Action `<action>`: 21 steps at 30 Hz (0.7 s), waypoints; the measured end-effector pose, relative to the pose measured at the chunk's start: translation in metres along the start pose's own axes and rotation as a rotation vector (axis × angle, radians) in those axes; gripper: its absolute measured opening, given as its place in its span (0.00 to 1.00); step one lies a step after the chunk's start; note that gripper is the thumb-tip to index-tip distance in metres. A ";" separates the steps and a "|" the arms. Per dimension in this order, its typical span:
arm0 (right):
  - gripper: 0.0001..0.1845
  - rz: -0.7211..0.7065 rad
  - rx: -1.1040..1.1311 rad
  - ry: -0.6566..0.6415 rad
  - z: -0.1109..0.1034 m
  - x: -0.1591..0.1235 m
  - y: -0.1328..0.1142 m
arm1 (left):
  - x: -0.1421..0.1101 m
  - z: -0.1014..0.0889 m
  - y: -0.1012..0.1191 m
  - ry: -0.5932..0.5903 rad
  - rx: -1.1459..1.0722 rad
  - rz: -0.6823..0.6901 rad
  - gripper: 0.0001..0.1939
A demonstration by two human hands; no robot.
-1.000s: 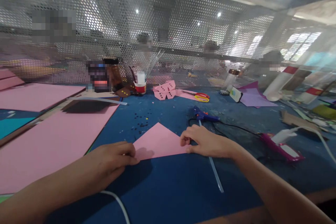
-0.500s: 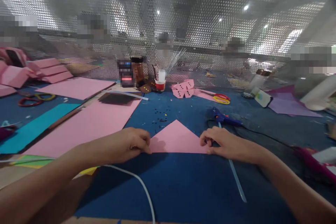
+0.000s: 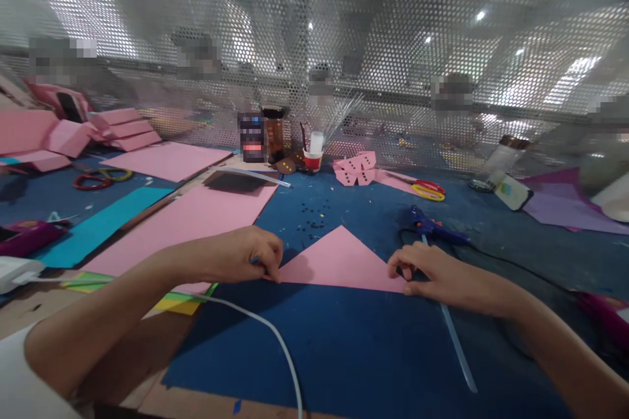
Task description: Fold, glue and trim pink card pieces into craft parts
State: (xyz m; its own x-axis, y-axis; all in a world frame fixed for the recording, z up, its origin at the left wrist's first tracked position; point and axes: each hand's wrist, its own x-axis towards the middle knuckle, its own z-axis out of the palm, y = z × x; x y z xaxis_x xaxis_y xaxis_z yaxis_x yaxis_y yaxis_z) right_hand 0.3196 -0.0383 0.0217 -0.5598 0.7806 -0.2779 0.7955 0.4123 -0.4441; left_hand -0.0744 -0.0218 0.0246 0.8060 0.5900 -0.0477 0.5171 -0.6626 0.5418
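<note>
Pink triangle (image 3: 341, 262), mid-frame — long edge running left-right between 2 hands: left hand (image 3: 253, 255) and right hand (image 3: 427, 275) each pinch 1 corner.

No readable text (upright screen (image 3: 252, 139) blurred).

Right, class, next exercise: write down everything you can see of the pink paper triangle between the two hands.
The pink paper triangle is plain and matt, with straight edges. It looks flat on the blue work surface, its long edge towards the person and its point away. The fingers of the left hand and right hand touch its two side corners, partly hiding them; whether they pinch or press is unclear. A shadow darkens its left part. Whether it is folded cannot be told.
</note>
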 end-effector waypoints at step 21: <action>0.15 -0.009 -0.009 -0.044 -0.007 -0.003 0.012 | 0.001 -0.003 -0.005 -0.037 -0.086 -0.072 0.21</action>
State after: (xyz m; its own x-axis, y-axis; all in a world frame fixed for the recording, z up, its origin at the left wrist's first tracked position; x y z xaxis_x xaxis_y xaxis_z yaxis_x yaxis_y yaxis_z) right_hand 0.3324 -0.0321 0.0235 -0.5763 0.7556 -0.3115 0.7924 0.4231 -0.4395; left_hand -0.0776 -0.0164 0.0246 0.7785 0.6162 -0.1188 0.5486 -0.5764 0.6057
